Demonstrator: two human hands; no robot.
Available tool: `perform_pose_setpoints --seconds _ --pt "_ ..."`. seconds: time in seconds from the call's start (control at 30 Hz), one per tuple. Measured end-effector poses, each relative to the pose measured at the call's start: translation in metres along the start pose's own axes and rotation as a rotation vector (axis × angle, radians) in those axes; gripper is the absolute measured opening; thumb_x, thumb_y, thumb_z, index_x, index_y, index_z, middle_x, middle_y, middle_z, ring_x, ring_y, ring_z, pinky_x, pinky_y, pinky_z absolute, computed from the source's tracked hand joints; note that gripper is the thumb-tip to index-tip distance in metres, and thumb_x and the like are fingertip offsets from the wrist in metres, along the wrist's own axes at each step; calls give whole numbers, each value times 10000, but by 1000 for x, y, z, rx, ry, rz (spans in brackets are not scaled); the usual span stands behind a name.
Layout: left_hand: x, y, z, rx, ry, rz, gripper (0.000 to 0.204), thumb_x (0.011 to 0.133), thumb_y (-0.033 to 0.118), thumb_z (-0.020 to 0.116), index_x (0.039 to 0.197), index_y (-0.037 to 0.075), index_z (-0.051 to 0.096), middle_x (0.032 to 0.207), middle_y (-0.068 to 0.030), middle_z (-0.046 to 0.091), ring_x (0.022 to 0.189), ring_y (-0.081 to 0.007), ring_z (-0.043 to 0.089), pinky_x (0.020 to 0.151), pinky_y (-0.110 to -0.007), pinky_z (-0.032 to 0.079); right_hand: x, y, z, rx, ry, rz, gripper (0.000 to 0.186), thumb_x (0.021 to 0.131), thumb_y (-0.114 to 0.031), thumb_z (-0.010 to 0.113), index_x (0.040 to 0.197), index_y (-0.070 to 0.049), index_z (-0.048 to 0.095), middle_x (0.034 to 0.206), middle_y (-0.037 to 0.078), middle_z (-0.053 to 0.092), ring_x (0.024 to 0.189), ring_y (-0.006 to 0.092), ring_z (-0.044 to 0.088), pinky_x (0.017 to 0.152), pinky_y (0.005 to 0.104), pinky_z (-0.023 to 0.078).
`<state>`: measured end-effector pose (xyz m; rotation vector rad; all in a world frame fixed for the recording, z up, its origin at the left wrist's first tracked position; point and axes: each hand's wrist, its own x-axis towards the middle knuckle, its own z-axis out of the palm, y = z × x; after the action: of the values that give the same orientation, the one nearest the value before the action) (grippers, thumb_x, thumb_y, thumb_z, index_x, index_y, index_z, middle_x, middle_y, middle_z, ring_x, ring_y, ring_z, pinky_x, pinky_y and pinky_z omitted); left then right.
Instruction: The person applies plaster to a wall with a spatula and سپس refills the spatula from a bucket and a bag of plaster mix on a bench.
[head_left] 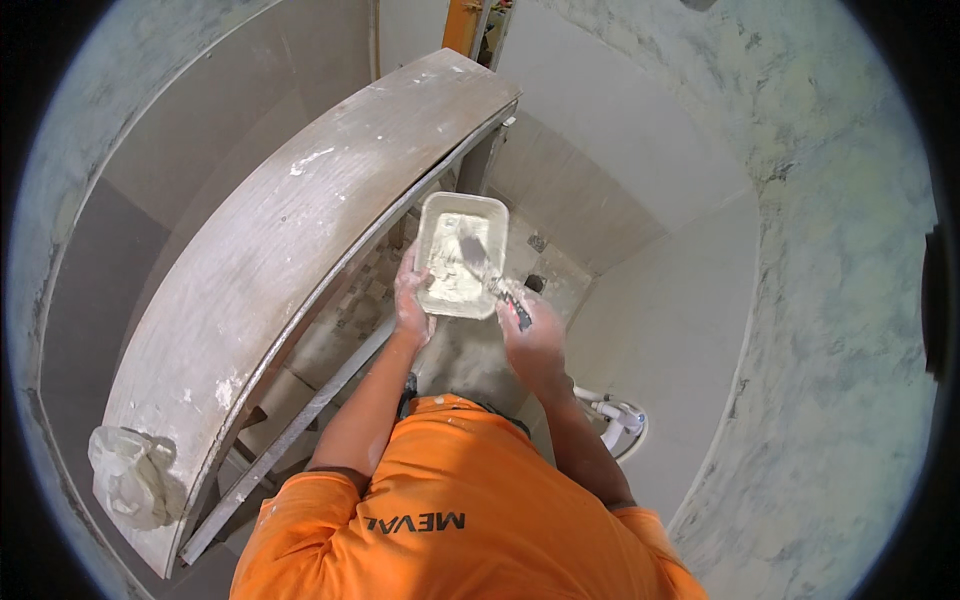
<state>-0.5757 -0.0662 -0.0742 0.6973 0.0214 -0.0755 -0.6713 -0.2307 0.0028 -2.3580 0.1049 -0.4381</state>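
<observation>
My left hand (412, 300) grips the left side of a white plastic tub (427, 215), its fingers and thumb closed on the wall. Pale, creamy plaster-like paste (452, 262) covers the tub's bottom in uneven smears. In my right hand (535, 338) is a putty knife (474, 250), held by its dark handle with a red part. Its blade tilts down over the paste; whether it touches the paste I cannot tell. White residue coats the fingers of both hands.
A long board (270, 250) smeared with white rests on a metal frame (290, 435) to my left. A crumpled translucent plastic bag (128, 478) lies on its near end. White pipe fittings (622, 425) stand at the right. Patchy plastered wall (830, 330) surrounds the right side.
</observation>
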Motion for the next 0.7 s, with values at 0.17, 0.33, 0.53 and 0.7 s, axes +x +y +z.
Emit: perform_pose_setpoints --seconds 0.17,0.33,0.53,0.7 --pt "-14 -6 4 -66 -96 -106 800 777 219 560 1536 12 418 1435 -141 554 1293 -259 560 1127 -364 428 -13 -8 -1 -183 89 -227 295 952 -229 659 1157 -19 693 974 195 673 862 416 639 756 485 511" --pt "-21 -8 -9 -71 -70 -77 815 767 232 560 1534 1 416 1434 -155 554 1291 -261 560 1136 -356 413 -23 -3 -16 -160 -145 -242 300 951 -220 645 1174 -29 711 963 193 676 867 386 652 747 484 508" --pt "-15 -4 -16 83 -117 -22 791 754 229 543 1498 -31 465 1413 -161 575 1279 -263 567 1128 -353 414 12 -14 -17 -148 -36 -332 301 938 -202 641 1165 -18 713 916 203 681 836 398 654 732 483 514" --pt "-6 -10 -29 35 -48 17 796 793 267 558 1517 -27 406 1437 -180 544 1327 -298 546 1144 -402 431 -15 -6 0 -178 -166 -320 209 893 -156 687 1036 -9 726 829 199 674 777 425 645 672 470 515"
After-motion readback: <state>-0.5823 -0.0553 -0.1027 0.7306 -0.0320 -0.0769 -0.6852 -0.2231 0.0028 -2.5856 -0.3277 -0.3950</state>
